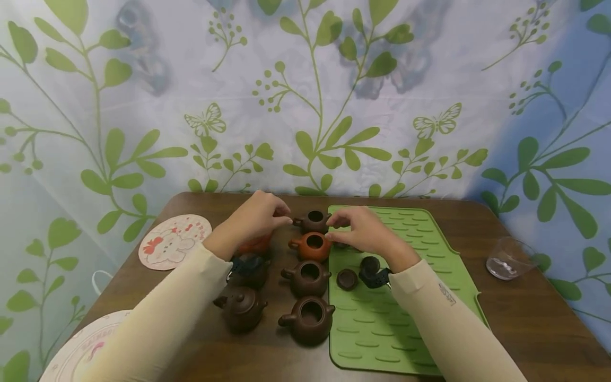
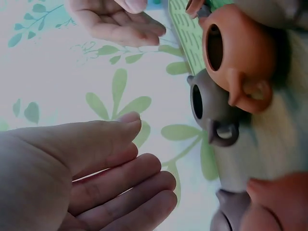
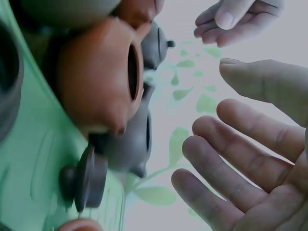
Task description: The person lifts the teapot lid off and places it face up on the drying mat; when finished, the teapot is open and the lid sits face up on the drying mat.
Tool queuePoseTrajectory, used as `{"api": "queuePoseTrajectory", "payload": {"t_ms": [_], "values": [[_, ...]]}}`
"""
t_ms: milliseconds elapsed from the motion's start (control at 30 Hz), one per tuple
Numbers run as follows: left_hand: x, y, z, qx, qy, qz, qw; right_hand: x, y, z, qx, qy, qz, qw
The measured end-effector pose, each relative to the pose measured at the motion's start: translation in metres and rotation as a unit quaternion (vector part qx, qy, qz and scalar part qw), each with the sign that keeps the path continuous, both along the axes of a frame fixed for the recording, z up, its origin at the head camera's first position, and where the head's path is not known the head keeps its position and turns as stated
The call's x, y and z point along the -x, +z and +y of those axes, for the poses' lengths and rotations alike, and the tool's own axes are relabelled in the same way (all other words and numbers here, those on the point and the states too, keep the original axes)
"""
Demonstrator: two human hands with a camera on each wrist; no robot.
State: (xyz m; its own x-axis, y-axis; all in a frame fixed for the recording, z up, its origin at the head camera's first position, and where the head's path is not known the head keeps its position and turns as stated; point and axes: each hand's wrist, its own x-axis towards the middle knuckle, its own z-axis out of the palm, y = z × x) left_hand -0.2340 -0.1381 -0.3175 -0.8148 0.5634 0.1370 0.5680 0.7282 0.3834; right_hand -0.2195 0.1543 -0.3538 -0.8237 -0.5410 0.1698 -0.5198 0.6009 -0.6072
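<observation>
My left hand (image 1: 260, 212) hovers just left of the farthest lidless dark brown teapot (image 1: 312, 228), its fingers loosely bent and nothing between them. On the other side of that pot, my right hand (image 1: 365, 228) is held up with its fingers spread apart and empty, as the right wrist view (image 3: 250, 168) shows. Nearer in the same column stand a lidless orange teapot (image 1: 316, 256) and two lidless dark brown teapots (image 1: 305, 289). Left of them is a column of lidded pots, with a dark one (image 1: 242, 314) in front and an orange one (image 1: 258, 245) partly hidden by my left arm.
A green ridged mat (image 1: 382, 323) lies right of the pots, bearing several lids, among them a round dark lid (image 1: 347, 279). A clear plastic cup (image 1: 506, 265) stands at the right edge. Round printed mats (image 1: 167, 244) lie on the left, and a leaf-patterned cloth hangs behind the table.
</observation>
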Motion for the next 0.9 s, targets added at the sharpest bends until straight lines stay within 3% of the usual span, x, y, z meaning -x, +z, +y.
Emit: {"api": "queuePoseTrajectory", "payload": {"t_ms": [267,533,733,800,900], "values": [[-0.041,-0.008,-0.04,-0.012,0.061,0.018,0.9979,-0.017,0.0,-0.017,0.0,0.072,0.044,0.9964],[-0.093,-0.026,-0.082,-0.046,0.099,0.019,0.9938,-0.034,0.003,-0.064,-0.017,0.161,0.08,0.9836],[-0.126,-0.051,-0.106,-0.103,0.148,-0.019,0.9835,-0.059,0.009,-0.1,-0.031,0.214,0.078,0.9733],[-0.134,-0.061,-0.113,-0.123,0.164,-0.029,0.9784,-0.067,0.01,-0.113,-0.044,0.23,0.07,0.9697],[-0.139,-0.073,-0.12,-0.15,0.164,-0.045,0.9739,-0.077,0.01,-0.132,-0.074,0.246,0.066,0.9641]]}}
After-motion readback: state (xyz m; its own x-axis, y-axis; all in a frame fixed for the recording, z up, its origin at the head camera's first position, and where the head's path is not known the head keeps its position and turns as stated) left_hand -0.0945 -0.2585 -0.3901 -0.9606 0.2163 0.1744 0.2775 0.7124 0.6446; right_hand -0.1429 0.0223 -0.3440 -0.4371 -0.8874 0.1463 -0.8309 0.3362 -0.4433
